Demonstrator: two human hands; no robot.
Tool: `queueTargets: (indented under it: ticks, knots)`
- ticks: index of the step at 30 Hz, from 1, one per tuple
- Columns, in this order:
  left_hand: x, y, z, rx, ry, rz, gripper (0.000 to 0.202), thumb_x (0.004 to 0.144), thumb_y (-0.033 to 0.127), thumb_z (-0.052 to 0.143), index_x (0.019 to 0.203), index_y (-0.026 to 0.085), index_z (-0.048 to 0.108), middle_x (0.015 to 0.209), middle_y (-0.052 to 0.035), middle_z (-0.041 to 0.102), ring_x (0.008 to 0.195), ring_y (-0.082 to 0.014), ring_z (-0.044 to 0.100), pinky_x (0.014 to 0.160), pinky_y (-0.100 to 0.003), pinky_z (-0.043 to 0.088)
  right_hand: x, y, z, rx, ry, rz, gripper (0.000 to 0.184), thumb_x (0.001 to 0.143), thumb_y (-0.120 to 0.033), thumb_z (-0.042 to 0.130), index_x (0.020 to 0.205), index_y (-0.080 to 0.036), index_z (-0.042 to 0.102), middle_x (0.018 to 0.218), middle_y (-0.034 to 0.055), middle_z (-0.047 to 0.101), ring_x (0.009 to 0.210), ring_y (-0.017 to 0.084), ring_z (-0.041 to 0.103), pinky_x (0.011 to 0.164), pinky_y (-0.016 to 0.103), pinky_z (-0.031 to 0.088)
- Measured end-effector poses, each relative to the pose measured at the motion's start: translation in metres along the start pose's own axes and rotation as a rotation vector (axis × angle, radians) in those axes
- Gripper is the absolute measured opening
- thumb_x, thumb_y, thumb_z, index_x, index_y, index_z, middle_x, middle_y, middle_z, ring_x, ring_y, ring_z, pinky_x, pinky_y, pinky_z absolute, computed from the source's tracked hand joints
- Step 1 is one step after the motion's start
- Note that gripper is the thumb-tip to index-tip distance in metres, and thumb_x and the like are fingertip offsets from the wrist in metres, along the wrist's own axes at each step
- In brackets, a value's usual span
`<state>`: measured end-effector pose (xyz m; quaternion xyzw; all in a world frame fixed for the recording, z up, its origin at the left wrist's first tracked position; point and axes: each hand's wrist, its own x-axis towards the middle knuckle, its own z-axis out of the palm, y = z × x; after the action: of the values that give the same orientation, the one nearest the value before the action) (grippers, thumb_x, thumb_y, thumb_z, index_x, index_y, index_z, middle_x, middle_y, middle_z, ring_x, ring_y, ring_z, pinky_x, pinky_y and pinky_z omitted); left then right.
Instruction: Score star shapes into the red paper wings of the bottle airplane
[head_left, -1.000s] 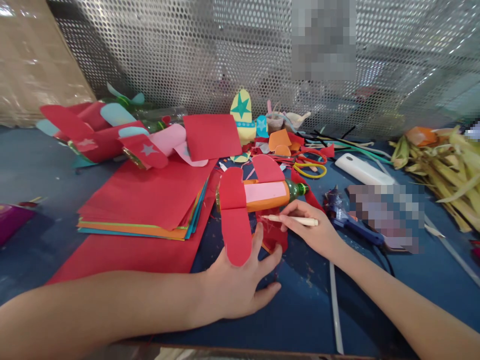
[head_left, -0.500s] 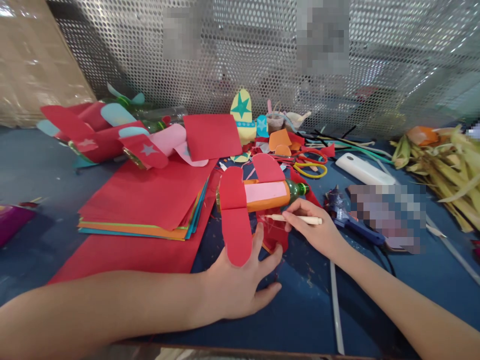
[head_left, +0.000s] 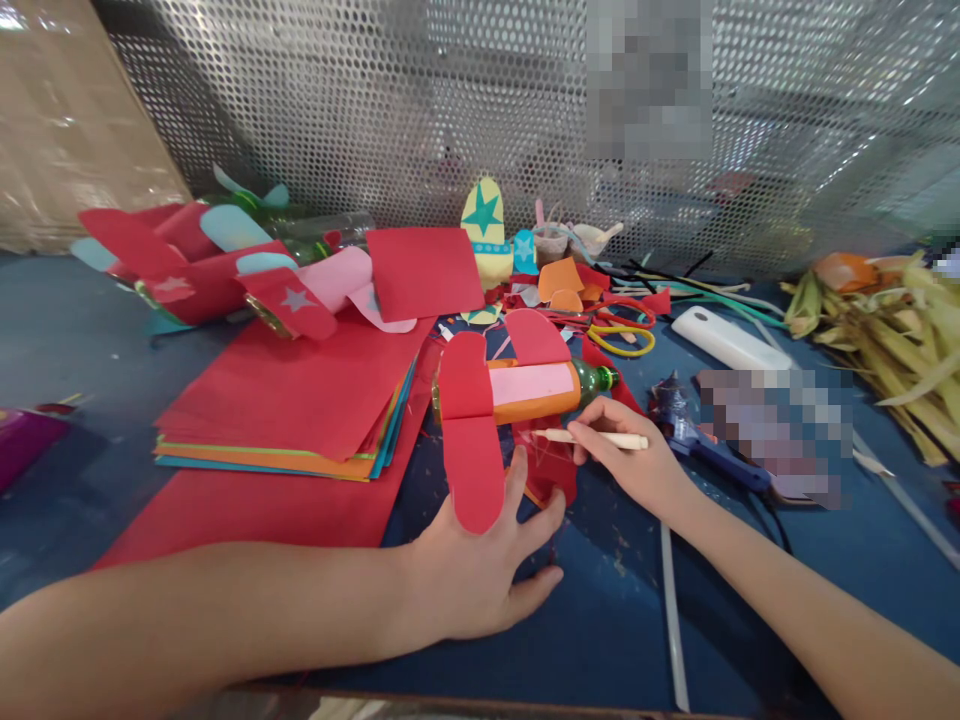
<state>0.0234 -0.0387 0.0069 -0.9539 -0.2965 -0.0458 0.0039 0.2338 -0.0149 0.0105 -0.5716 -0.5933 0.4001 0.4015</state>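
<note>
My left hand (head_left: pixel 476 570) lies flat with its fingers spread, pressing a small red paper piece (head_left: pixel 550 467) onto the blue table (head_left: pixel 600 620). My right hand (head_left: pixel 630 460) is closed on a cream pencil (head_left: pixel 600 438) whose tip rests on that red piece, where faint star lines show. Just behind stands a bottle plane (head_left: pixel 517 395), a green bottle wrapped in orange and pink paper with red wings. One red wing (head_left: pixel 471 470) hangs over my left fingers.
A stack of red, orange and blue sheets (head_left: pixel 300 400) lies left. A finished red plane (head_left: pixel 202 270) sits at the back left. Scissors (head_left: pixel 619 335), a blue glue gun (head_left: pixel 697 435), a white case (head_left: pixel 727 340) and dried leaves (head_left: pixel 885 340) lie right. Perforated metal (head_left: pixel 375 100) closes the back.
My right hand and the pencil have shifted slightly to the right and up over the red piece. My left hand has stayed put.
</note>
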Motion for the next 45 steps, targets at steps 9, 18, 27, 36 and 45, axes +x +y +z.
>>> queueTargets:
  ticks: [9, 18, 27, 36, 45]
  knots:
    - [0.0001, -0.001, -0.0008, 0.0, -0.009, 0.009, 0.055, 0.092, 0.053, 0.038, 0.139, 0.025, 0.043, 0.139, -0.0273, 0.038, 0.122, -0.0452, 0.042, 0.084, -0.057, 0.045, 0.0002, -0.0009, 0.0004, 0.01, -0.003, 0.007, 0.022, 0.085, -0.038, 0.057, 0.072, -0.022, 0.049, 0.056, -0.0033, 0.06, 0.056, 0.014, 0.059, 0.061, 0.027, 0.046]
    - [0.0009, -0.0005, 0.0005, -0.002, -0.003, 0.0, 0.055, 0.092, 0.053, 0.037, 0.139, 0.026, 0.042, 0.139, -0.0252, 0.038, 0.122, -0.0451, 0.042, 0.086, -0.057, 0.044, 0.0002, -0.001, 0.0013, 0.013, -0.012, 0.005, 0.02, 0.084, -0.037, 0.058, 0.074, -0.022, 0.051, 0.058, -0.003, 0.061, 0.057, 0.014, 0.06, 0.062, 0.027, 0.047]
    - [-0.0002, -0.0014, 0.0022, -0.002, -0.005, -0.004, 0.056, 0.092, 0.054, 0.036, 0.14, 0.026, 0.041, 0.14, -0.0261, 0.037, 0.121, -0.0456, 0.043, 0.084, -0.057, 0.045, 0.0014, 0.0003, 0.0014, 0.016, -0.007, -0.006, 0.019, 0.085, -0.036, 0.058, 0.074, -0.022, 0.05, 0.057, -0.003, 0.061, 0.057, 0.014, 0.059, 0.061, 0.026, 0.046]
    - [-0.001, -0.0004, 0.002, -0.001, -0.002, -0.005, 0.055, 0.092, 0.054, 0.035, 0.14, 0.027, 0.042, 0.14, -0.0265, 0.037, 0.121, -0.0462, 0.043, 0.084, -0.057, 0.045, 0.0004, -0.0004, 0.0007, 0.026, -0.014, -0.002, 0.02, 0.085, -0.034, 0.058, 0.073, -0.022, 0.049, 0.055, -0.0039, 0.059, 0.055, 0.012, 0.055, 0.059, 0.025, 0.043]
    - [-0.0002, -0.001, 0.0034, 0.0, 0.002, -0.016, 0.056, 0.091, 0.055, 0.038, 0.141, 0.028, 0.04, 0.142, -0.0216, 0.038, 0.122, -0.0435, 0.043, 0.087, -0.056, 0.043, -0.0002, 0.0001, -0.0009, 0.013, -0.037, 0.014, 0.022, 0.086, -0.035, 0.057, 0.071, -0.022, 0.049, 0.054, -0.0046, 0.057, 0.052, 0.012, 0.051, 0.056, 0.025, 0.04]
